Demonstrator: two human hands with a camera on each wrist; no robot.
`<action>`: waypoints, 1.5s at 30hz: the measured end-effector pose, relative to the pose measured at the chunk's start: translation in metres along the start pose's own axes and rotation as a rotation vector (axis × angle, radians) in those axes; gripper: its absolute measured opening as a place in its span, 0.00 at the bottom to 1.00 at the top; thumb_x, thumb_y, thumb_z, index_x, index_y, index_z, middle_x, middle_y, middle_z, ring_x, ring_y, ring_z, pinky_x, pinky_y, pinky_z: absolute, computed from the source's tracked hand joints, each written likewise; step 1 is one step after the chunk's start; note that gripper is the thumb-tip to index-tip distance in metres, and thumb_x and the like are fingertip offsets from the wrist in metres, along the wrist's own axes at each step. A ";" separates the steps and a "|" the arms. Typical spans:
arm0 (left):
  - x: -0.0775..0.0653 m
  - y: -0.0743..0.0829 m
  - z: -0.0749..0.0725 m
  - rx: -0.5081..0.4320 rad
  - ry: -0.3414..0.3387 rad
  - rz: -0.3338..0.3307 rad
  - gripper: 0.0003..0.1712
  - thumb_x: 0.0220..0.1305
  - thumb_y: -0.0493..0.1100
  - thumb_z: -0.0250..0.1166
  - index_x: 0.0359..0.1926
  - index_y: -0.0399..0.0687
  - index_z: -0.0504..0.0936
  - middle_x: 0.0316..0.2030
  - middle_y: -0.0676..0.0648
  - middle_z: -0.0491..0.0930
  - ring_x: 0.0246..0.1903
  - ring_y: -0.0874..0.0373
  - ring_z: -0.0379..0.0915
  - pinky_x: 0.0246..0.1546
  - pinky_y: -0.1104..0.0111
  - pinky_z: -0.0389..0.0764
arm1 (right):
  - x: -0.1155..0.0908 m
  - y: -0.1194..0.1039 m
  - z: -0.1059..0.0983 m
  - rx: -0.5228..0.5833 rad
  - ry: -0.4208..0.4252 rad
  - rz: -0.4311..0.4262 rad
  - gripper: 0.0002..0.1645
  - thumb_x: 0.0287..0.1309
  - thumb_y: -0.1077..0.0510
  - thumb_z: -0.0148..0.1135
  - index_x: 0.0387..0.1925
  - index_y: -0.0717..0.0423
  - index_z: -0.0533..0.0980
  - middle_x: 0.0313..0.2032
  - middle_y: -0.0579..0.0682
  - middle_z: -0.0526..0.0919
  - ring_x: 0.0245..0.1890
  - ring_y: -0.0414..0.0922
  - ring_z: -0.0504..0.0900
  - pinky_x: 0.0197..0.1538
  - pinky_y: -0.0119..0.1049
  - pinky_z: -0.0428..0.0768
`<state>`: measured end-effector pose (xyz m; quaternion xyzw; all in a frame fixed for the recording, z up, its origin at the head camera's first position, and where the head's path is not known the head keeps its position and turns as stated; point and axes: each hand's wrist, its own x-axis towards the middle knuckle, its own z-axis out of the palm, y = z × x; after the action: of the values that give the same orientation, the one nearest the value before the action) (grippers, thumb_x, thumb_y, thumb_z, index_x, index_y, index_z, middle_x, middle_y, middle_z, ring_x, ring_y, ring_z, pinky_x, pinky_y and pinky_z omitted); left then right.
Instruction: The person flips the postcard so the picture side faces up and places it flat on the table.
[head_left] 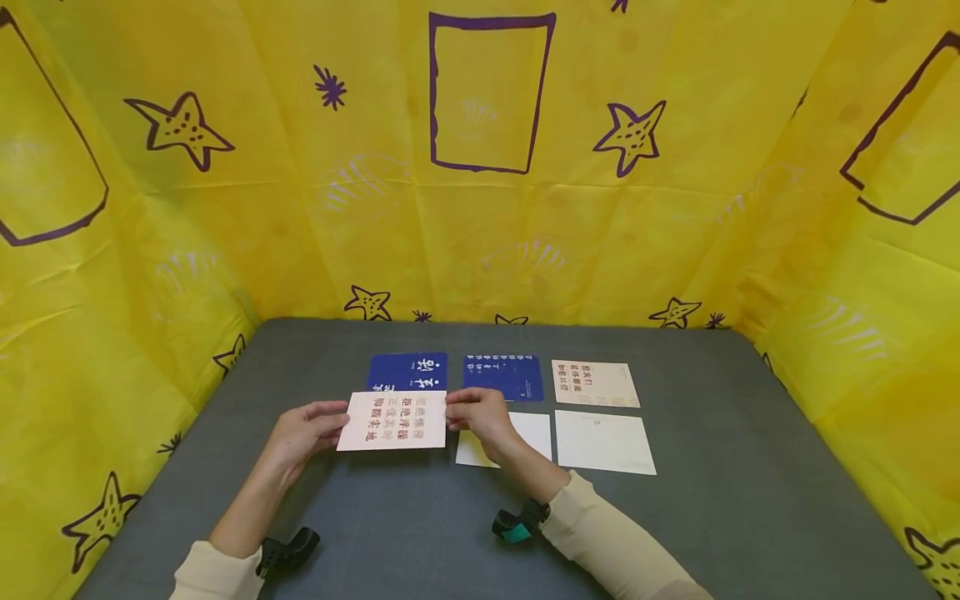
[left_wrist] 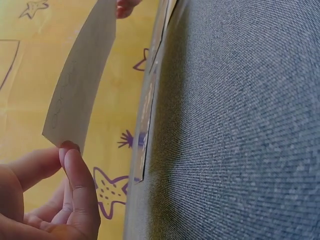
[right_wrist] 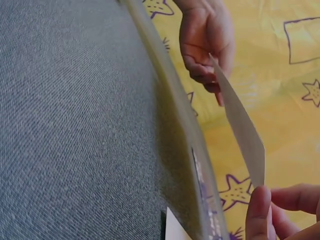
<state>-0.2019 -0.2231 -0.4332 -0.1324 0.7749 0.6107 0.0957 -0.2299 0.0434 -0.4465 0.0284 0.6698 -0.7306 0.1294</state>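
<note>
A pale pink card (head_left: 393, 422) printed with columns of characters is held up over the table between both hands. My left hand (head_left: 302, 435) pinches its left edge between thumb and fingertips, and my right hand (head_left: 486, 423) pinches the right edge. The left wrist view shows the card (left_wrist: 82, 80) slightly bowed, raised above the grey surface. Behind it lies a blue card (head_left: 408, 369) with white characters, its lower part hidden. Beneath my right hand and forearm a white card (head_left: 531, 433) is partly covered.
Farther right on the grey table (head_left: 712, 467) lie another blue card (head_left: 517, 379), a cream card (head_left: 595, 384) with brown characters and a white card (head_left: 604, 442). A yellow cloth (head_left: 480, 250) with starfish drawings hangs around the back and sides.
</note>
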 end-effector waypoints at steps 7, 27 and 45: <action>0.001 -0.003 -0.001 0.007 0.001 0.001 0.30 0.56 0.46 0.63 0.56 0.32 0.70 0.30 0.56 0.80 0.28 0.67 0.77 0.31 0.74 0.80 | 0.002 0.003 0.001 0.032 -0.003 0.082 0.16 0.45 0.71 0.60 0.40 0.71 0.76 0.23 0.52 0.79 0.18 0.40 0.79 0.29 0.34 0.82; 0.000 -0.002 -0.002 0.002 -0.038 -0.017 0.30 0.56 0.46 0.63 0.56 0.35 0.70 0.33 0.54 0.80 0.31 0.64 0.77 0.33 0.72 0.81 | 0.002 0.011 -0.001 -0.115 -0.005 0.113 0.11 0.47 0.68 0.61 0.36 0.67 0.78 0.24 0.53 0.80 0.17 0.41 0.77 0.25 0.33 0.81; 0.004 -0.009 -0.004 0.029 -0.118 -0.036 0.22 0.56 0.39 0.62 0.48 0.26 0.71 0.30 0.49 0.79 0.27 0.61 0.77 0.31 0.70 0.82 | 0.000 0.016 0.001 -0.121 -0.067 0.115 0.09 0.46 0.69 0.62 0.32 0.68 0.76 0.16 0.53 0.78 0.12 0.42 0.77 0.18 0.34 0.79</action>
<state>-0.2029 -0.2295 -0.4418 -0.1087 0.7741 0.6044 0.1538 -0.2262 0.0409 -0.4616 0.0344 0.7054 -0.6806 0.1951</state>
